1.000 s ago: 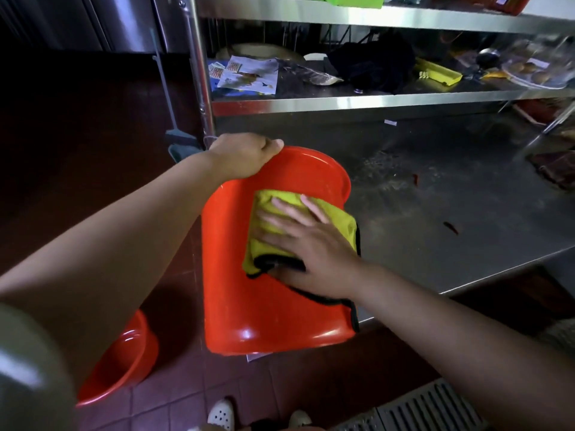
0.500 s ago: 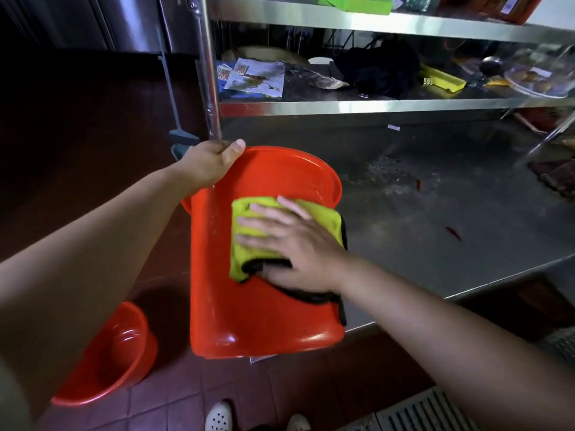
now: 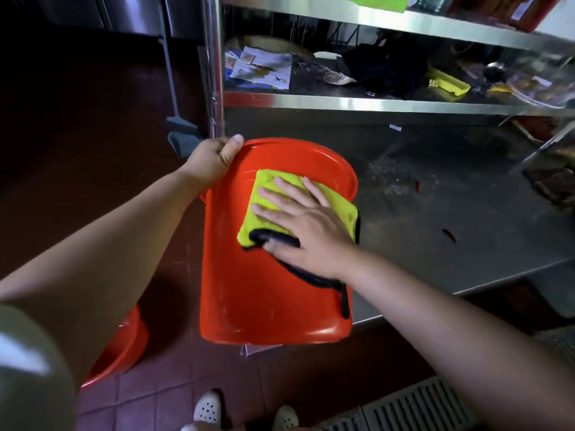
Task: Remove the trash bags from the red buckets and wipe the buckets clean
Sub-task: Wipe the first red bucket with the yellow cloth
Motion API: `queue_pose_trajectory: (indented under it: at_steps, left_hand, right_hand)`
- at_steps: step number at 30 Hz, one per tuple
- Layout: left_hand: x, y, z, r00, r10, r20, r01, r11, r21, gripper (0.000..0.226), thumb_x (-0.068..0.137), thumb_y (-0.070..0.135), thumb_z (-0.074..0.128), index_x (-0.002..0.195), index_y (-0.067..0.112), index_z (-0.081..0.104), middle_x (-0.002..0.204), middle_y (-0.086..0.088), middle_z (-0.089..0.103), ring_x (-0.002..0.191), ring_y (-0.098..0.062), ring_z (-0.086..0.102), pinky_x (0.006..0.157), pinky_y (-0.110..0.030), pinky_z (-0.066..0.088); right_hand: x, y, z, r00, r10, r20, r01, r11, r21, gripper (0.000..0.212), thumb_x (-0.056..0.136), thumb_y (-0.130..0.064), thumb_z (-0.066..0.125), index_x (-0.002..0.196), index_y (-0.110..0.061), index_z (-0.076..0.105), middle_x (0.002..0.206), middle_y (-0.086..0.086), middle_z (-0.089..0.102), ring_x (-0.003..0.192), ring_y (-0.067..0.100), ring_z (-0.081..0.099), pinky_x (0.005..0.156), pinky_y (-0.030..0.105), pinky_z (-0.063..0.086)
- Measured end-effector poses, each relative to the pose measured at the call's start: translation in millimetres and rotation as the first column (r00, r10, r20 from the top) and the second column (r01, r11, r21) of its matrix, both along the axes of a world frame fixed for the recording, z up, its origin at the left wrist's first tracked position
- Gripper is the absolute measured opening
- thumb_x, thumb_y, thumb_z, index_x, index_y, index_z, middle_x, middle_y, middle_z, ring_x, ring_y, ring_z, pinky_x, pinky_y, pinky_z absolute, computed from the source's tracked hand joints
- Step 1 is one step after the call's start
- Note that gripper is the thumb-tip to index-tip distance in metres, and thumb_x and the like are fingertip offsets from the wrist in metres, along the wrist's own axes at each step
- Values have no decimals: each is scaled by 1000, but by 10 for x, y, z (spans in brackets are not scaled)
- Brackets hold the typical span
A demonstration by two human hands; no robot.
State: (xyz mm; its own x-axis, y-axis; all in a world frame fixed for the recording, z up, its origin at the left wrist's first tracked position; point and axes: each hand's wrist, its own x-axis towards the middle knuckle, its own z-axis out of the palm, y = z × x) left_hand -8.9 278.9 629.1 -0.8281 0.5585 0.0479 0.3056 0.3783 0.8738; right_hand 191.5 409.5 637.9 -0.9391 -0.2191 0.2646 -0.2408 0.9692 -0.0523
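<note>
A red bucket (image 3: 258,293) lies tipped on its side at the front edge of a steel table, its outer wall facing up. My left hand (image 3: 214,160) grips the rim at its far left. My right hand (image 3: 306,225) presses flat, fingers spread, on a folded yellow cloth with black edging (image 3: 264,185) against the upper wall of the bucket. A second red bucket (image 3: 124,346) stands on the floor at the lower left, mostly hidden behind my left arm. No trash bag is visible.
The steel table (image 3: 435,219) carries dirt specks. A shelf (image 3: 373,102) above holds papers, a black cloth and yellow items. A broom handle (image 3: 169,73) leans at the left. A floor grate (image 3: 413,409) lies at the lower right beside my white shoes (image 3: 207,409).
My right hand has slid the cloth up the bucket wall toward the rim. My left hand has shifted its grip along the rim and the bucket has turned slightly.
</note>
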Motion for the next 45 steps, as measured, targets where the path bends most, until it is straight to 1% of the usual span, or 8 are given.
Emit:
queue_pose_trajectory:
  at_steps: [3, 6, 8, 11, 17, 26, 37, 45]
  left_hand:
    - [60, 26, 105, 999, -36, -8, 36, 999, 32, 31, 100, 30, 41, 93, 7, 61, 79, 0, 55, 64, -1, 52, 53, -3, 39]
    - [205, 265, 337, 989, -124, -85, 131, 988, 76, 27, 96, 6, 40, 107, 14, 64, 110, -4, 63, 87, -4, 55, 71, 0, 36]
    - [284, 475, 401, 969, -211, -125, 210, 978, -23, 29, 98, 18, 41, 118, 21, 63, 129, -5, 59, 111, -14, 51, 94, -12, 36]
    - [221, 616, 343, 989, -132, -71, 114, 968, -222, 40, 97, 48, 37, 129, 32, 55, 143, 2, 47, 139, -25, 30, 118, -41, 11]
    - [49, 601, 246, 996, -92, 17, 93, 990, -107, 42, 97, 46, 41, 131, 24, 54, 141, 0, 49, 135, -20, 38, 117, -43, 15]
    - [-3, 443, 175, 994, -41, 104, 43, 999, -15, 44, 97, 41, 42, 134, 17, 50, 140, -7, 49, 131, -21, 41, 114, -41, 26]
    - [87, 354, 222, 997, 22, 74, -16, 997, -78, 47, 95, 51, 39, 135, 27, 48, 143, -2, 45, 134, -22, 36, 115, -39, 22]
    - [-2, 258, 207, 988, 13, 152, -16, 1000, 16, 41, 99, 36, 41, 136, 19, 48, 139, -1, 47, 124, -9, 40, 96, -19, 24]
  right_hand:
    - [436, -108, -152, 997, 71, -7, -71, 997, -37, 53, 90, -50, 50, 140, -32, 45, 152, -9, 32, 146, 16, 12, 117, 50, 5]
    - [644, -154, -228, 994, 110, 19, -110, 994, 12, 55, 90, -53, 48, 141, -33, 42, 153, -10, 30, 146, 17, 10, 116, 53, 6]
    - [642, -137, -219, 993, 113, 25, -113, 993, 15, 54, 90, -54, 50, 140, -35, 43, 153, -11, 30, 146, 17, 9, 116, 54, 6]
    - [548, -67, -193, 988, 150, 25, -150, 989, 1, 52, 87, -51, 56, 135, -34, 49, 151, -10, 34, 146, 15, 12, 116, 52, 7]
    - [-80, 291, 10, 999, 32, -23, -34, 997, -68, 49, 87, -42, 56, 134, -30, 52, 148, -7, 40, 143, 15, 23, 117, 46, 10]
    - [-383, 370, 38, 990, -136, -27, 134, 988, -78, 54, 90, -49, 45, 142, -39, 36, 154, -14, 26, 145, 8, 9, 118, 42, 4]
    - [739, -147, -342, 966, 258, 15, -258, 966, -1, 55, 85, -52, 53, 136, -31, 48, 152, -6, 33, 146, 20, 11, 114, 55, 10]
    - [159, 53, -169, 959, 282, 7, -281, 959, -30, 54, 81, -42, 62, 133, -33, 51, 147, -8, 41, 144, 14, 21, 117, 46, 9]
